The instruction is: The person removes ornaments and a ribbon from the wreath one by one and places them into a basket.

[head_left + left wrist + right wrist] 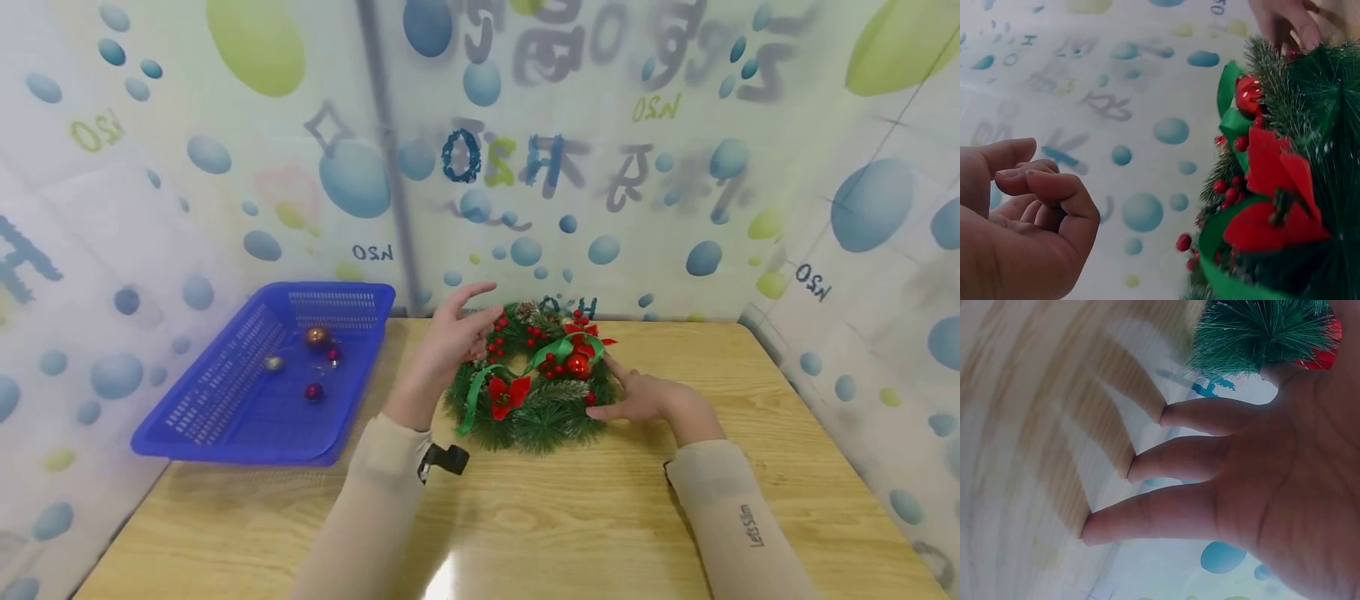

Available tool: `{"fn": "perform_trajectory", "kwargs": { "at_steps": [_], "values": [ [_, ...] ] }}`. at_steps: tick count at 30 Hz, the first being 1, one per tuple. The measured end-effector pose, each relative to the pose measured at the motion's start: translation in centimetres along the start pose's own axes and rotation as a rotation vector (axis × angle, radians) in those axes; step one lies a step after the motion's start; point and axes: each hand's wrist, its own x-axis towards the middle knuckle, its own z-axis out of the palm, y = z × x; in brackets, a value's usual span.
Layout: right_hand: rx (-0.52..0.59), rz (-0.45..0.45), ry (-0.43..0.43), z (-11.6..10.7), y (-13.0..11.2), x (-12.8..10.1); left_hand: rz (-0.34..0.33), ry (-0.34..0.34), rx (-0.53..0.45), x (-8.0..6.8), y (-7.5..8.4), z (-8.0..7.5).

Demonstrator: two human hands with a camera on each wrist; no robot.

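Observation:
A green pine wreath [542,410] with red berries, a green ribbon, a red cloth flower [508,395] and a red bauble [577,364] lies flat on the wooden table [562,517]. My left hand [459,332] hovers over the wreath's upper left edge, fingers relaxed and loosely curled, holding nothing. The left wrist view shows that hand [1029,212] apart from the wreath [1291,187]. My right hand [637,398] lies at the wreath's right side with straight fingers against its needles. In the right wrist view its fingertips [1147,469] rest on the table beside the wreath [1254,337].
A blue plastic basket [225,450] stands at the table's left and holds several small baubles, among them a gold one [317,337] and a dark red one [313,392]. Printed sheet walls close the table on three sides. Bare wood lies in front of the wreath.

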Motion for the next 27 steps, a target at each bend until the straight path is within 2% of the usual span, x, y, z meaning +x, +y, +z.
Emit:
{"fn": "perform_trajectory", "kwargs": {
  "at_steps": [4,8,13,21,27],
  "values": [
    [0.002,0.004,-0.006,0.1,-0.1,0.2,-0.014,-0.046,0.016,1.8,-0.2,1.7],
    [0.005,0.014,-0.005,0.2,-0.4,0.3,-0.031,-0.068,0.021,2.9,-0.3,2.8],
    [0.004,0.024,0.001,0.0,-0.6,0.1,-0.049,-0.086,0.005,3.9,-0.3,3.8],
    [0.004,0.044,0.003,0.1,-0.4,0.0,-0.120,-0.128,-0.094,5.8,-0.5,5.2],
    [0.009,0.048,0.008,0.2,-0.1,0.0,-0.139,-0.123,-0.083,7.1,-1.0,6.1]
  ]
}}
